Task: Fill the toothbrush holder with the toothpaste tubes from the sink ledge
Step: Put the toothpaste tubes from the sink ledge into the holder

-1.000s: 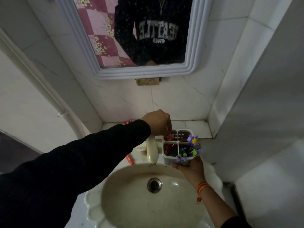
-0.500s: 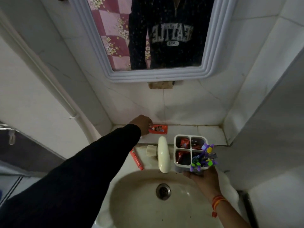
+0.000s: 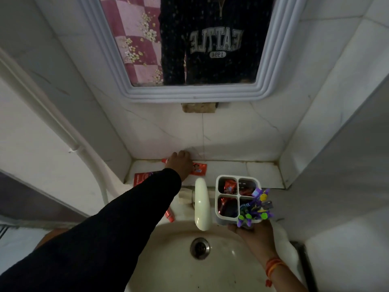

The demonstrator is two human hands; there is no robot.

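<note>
My left hand [image 3: 179,165] reaches to the tiled ledge [image 3: 261,171] and lies over a red toothpaste tube [image 3: 199,168], fingers curled on it; its cap pokes out left of the hand. A second red tube [image 3: 143,178] lies flat at the ledge's left end. A third one [image 3: 170,216] rests on the sink rim beside my sleeve. The white four-compartment holder [image 3: 217,199] stands at the basin's right rim, gripped from below by my right hand [image 3: 254,234]. Red tubes fill three compartments; purple toothbrushes [image 3: 257,207] stick out of the near-right one.
A cream tap [image 3: 201,205] juts over the basin [image 3: 179,260] between my two hands. The drain [image 3: 200,248] sits below it. A framed mirror [image 3: 189,89] hangs above the ledge. A white pipe [image 3: 63,131] runs down the left wall.
My left hand left the holder, moved back and left to the ledge, and came down on a red tube. The holder stays in my right hand. The view tilted down.
</note>
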